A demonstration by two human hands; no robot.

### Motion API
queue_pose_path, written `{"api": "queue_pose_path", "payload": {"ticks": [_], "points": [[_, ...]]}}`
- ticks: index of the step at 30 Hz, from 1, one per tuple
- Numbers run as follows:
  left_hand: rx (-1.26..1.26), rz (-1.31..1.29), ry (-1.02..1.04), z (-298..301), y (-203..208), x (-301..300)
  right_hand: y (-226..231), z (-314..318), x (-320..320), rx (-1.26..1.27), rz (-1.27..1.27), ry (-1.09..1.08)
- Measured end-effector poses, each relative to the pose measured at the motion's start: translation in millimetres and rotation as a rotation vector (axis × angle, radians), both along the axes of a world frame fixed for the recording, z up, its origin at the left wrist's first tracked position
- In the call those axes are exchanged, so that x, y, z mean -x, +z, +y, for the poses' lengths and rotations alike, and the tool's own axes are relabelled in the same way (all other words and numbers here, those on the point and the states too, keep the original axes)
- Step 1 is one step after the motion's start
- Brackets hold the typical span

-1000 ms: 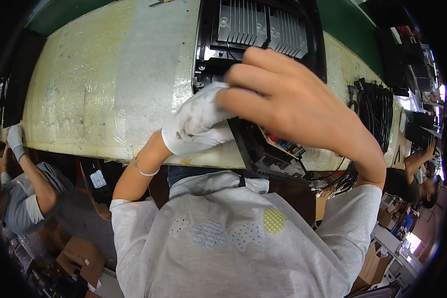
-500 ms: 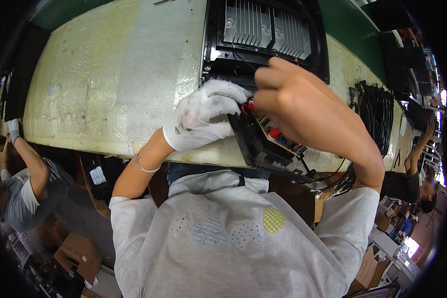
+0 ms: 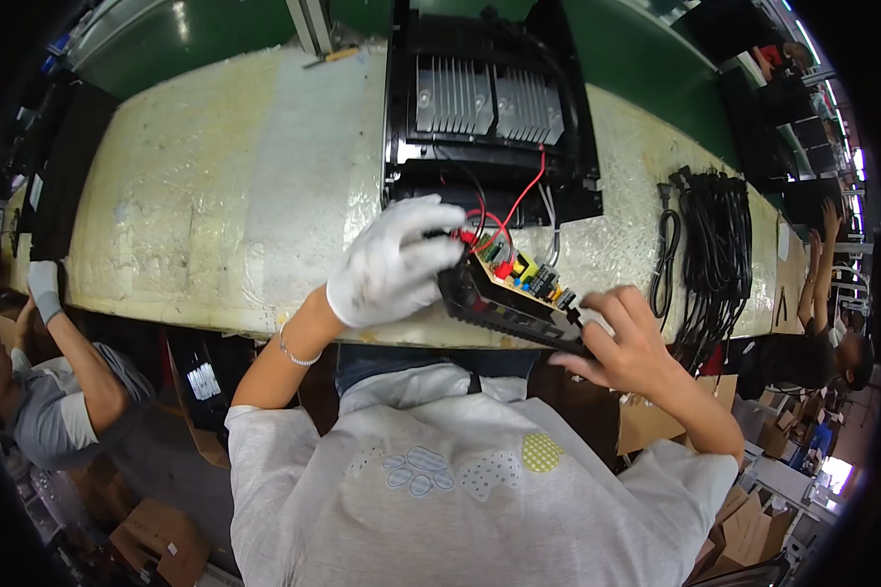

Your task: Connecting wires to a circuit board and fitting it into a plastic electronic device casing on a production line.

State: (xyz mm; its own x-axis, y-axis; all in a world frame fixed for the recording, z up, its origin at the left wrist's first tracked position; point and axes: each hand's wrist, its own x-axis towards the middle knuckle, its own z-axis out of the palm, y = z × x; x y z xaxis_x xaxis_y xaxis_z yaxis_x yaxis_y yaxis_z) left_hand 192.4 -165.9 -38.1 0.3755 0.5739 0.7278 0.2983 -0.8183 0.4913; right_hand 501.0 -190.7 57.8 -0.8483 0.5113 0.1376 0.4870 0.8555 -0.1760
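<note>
My left hand [image 3: 394,262], in a white glove, grips the left end of a black plastic housing panel [image 3: 504,318], close to red and black wires. A circuit board [image 3: 524,274] with yellow, red and blue parts sits in the panel, which is held tilted at the table's near edge. At the panel's right end my bare right hand [image 3: 625,342] has its thumb below and its fingers above. A red wire [image 3: 531,191] and pale wires run from the board to a large black device [image 3: 396,147] with two finned metal heat sinks [image 3: 455,98].
Black power cables [image 3: 715,245] lie bundled on the right of the film-covered table [image 3: 196,196]. A yellow-handled tool [image 3: 338,56] rests at the far edge, and pliers [image 3: 781,305] lie far right. Other people work at left [image 3: 69,382] and right. Cardboard boxes [image 3: 162,538] stand below.
My right hand has moved from the wires at the panel's left end down to its right end, uncovering the board and the red wire. My left hand keeps its hold.
</note>
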Motion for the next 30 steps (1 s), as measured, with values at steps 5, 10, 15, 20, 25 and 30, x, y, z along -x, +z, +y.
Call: {"api": "queue_pose_path", "payload": {"ticks": [5, 10, 15, 20, 25, 30], "points": [[-0.144, 0.065, 0.244, -2, 70, 14, 52, 48, -2, -0.336, 0.233, -0.082], [0.334, -0.068, 0.656, 80, 108, 29, 60, 182, 52, -0.251, 0.516, -0.196], [0.514, 0.335, 0.438, 62, 95, 13, 5, 251, 59, -0.056, 0.559, -0.378], [0.640, 0.246, 0.470, 63, 94, 14, -29, 200, 0, 0.284, -0.190, -0.431], [0.569, 0.245, 0.458, 99, 88, 4, -32, 131, -1, 0.766, 0.035, -0.113], [0.512, 0.299, 0.502, 206, 94, -5, -56, 196, -6, 0.447, 0.332, -0.241]]}}
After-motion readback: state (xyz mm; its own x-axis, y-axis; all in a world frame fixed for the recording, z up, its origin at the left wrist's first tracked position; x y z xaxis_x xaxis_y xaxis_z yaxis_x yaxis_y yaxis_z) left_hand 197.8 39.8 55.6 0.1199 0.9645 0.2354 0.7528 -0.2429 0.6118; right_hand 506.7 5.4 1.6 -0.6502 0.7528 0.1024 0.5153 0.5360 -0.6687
